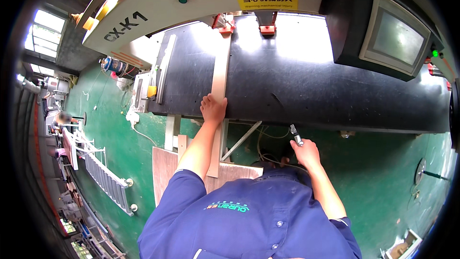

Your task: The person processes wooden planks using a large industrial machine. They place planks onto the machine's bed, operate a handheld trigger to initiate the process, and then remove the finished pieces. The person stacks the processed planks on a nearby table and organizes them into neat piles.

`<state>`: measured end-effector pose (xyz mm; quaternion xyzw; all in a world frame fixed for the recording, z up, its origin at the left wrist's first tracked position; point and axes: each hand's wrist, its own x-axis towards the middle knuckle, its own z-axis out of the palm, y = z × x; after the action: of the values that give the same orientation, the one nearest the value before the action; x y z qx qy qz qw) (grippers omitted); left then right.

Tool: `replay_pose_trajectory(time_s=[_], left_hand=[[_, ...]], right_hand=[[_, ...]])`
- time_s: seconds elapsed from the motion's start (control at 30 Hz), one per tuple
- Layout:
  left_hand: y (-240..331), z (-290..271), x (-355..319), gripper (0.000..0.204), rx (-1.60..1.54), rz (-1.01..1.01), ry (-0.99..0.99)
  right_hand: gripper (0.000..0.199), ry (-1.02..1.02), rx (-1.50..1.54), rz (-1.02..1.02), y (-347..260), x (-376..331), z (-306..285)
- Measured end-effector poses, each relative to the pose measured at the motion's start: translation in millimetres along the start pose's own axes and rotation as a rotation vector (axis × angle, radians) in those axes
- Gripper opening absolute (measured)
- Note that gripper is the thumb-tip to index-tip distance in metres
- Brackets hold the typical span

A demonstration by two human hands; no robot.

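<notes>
Left hand [213,109] lies flat, fingers extended, pressing a narrow pale wood strip [220,74] onto the black machine bed [297,91]; strip runs toward twelve o'clock, its near end overhanging the bed edge. Judged light, stiff, smooth-faced; best held across its width near mid-length. Right hand [305,153], at four o'clock, is closed round a small metal tool [295,135].

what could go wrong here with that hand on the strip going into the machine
1. The left hand presses flat on the narrow wooden strip that runs toward the red guides at the machine's mouth; the hand might get drawn in if it follows the strip.
2. The strip overhangs the black table edge toward the person, so it may tip or skew.
3. The right hand grips a small metal tool below the table, leaving only one hand to steady the strip.
</notes>
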<state>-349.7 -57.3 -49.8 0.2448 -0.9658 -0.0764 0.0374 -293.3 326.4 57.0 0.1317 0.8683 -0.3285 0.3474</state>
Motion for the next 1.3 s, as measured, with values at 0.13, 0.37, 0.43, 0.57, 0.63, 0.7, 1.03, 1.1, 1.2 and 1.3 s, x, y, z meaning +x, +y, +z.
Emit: replay_pose_trajectory(time_s=[0.13,0.37,0.43,0.57,0.63,0.7,1.03,1.1,1.2,1.3], left_hand=[[-0.7,-1.2,0.1,0.062,0.0,0.008,-0.015],[-1.6,-0.2,-0.8,0.062,0.003,0.015,-0.01],[-1.5,-0.5,-1.5,0.061,0.0,0.014,-0.013],[-2.3,-0.1,-1.6,0.061,-0.023,0.031,0.01],[-5.0,3.5,-1.8,0.062,-0.017,0.041,0.037],[-4.9,4.2,-1.6,0.062,-0.022,0.045,0.052],[4.5,-22.6,-26.3,0.058,-0.205,-0.024,-0.035],[12.0,-38.0,-47.7,0.058,-0.247,-0.051,-0.02],[16.7,-62.4,-74.7,0.06,-0.318,-0.123,-0.081],[10.9,-78.0,-105.7,0.062,-0.389,-0.106,-0.072]], right_hand=[[0.04,0.017,0.037,-0.007,8.3,12.1,-5.7],[0.042,0.025,0.014,-0.057,-2.7,16.4,-14.1],[0.043,-0.002,-0.026,-0.065,-10.0,15.5,-14.4],[0.042,-0.01,-0.061,-0.09,-18.1,11.5,-11.8],[0.041,-0.025,-0.065,-0.084,-18.7,8.5,-12.7],[0.04,-0.037,-0.042,-0.063,-16.0,7.3,-12.9],[0.041,0.065,0.058,-0.092,-8.6,0.5,-16.2],[0.041,0.069,0.073,-0.161,-18.8,0.9,-13.6],[0.042,0.028,0.063,-0.175,-41.8,5.4,-14.1],[0.045,-0.012,0.108,-0.163,-65.2,28.4,-12.1]])
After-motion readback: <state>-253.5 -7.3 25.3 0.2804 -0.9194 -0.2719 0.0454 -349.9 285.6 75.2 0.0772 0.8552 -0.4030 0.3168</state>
